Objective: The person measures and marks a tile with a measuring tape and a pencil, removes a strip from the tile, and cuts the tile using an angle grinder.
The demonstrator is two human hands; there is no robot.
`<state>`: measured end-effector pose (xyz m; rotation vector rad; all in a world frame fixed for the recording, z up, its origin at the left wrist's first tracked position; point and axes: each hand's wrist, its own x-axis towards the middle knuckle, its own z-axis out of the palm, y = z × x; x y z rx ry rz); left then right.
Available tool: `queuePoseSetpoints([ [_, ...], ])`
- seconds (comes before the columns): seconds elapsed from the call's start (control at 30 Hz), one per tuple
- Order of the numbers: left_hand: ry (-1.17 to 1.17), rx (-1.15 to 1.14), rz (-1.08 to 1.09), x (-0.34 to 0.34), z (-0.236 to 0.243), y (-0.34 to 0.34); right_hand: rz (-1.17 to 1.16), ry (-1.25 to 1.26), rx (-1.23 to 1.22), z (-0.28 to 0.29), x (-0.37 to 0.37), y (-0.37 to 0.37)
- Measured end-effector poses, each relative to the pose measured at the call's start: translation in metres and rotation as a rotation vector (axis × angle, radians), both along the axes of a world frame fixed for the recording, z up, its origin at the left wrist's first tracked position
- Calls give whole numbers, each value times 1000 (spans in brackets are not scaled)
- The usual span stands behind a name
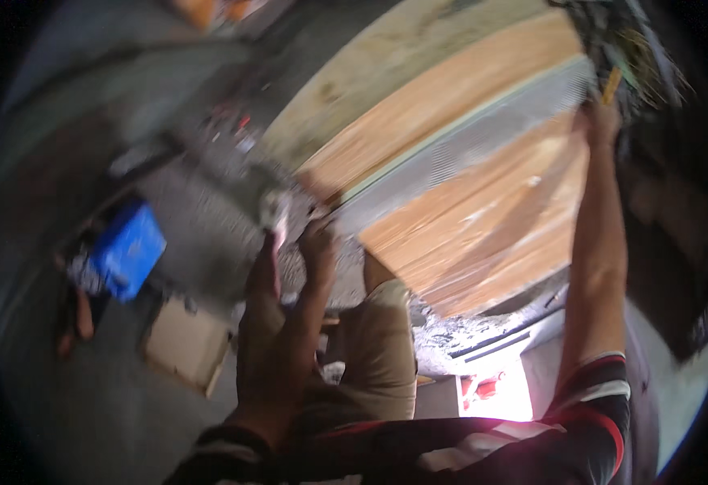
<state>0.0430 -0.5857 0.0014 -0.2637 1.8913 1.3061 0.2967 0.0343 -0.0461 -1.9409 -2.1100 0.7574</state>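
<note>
A long grey strip with a ribbed face and a pale green edge (459, 153) runs slantwise across a wood-grain board (483, 218), which shows on both sides of it. Its lower left end meets my left hand (319, 242), whose fingers are closed there and blurred by motion. At the far right end is my right hand (600, 123), its arm stretched out and its fingers closed at the edge of the strip and board. A narrow yellow piece (612, 86) sticks up beside that hand; whether it is held I cannot make out.
Beyond the board lies a stained, pale slab (370, 69). To the left stand a blue container (130, 250) and an open cardboard box (185, 343). Rough grey debris (232, 194) covers the ground near my legs. Dark clutter with straw-like bits (645, 61) lies at the upper right.
</note>
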Motion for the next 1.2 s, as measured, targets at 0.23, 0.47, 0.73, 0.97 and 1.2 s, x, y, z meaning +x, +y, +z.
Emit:
queuePoseSetpoints([
  [0.23,-143,-129,171,-18,23,16,-212,679,-210,-20,-31,-16],
  [0.47,-169,-85,119,-13,24,18,-192,599,-196,-22,-14,5],
  [0.73,-127,-57,79,-8,20,13,-203,676,-214,-24,-20,-4],
  [0.97,-162,-135,154,-5,22,19,-150,605,-246,-17,-27,-9],
  [1.2,-146,-109,108,-10,20,19,-155,735,-249,-9,-32,-16],
])
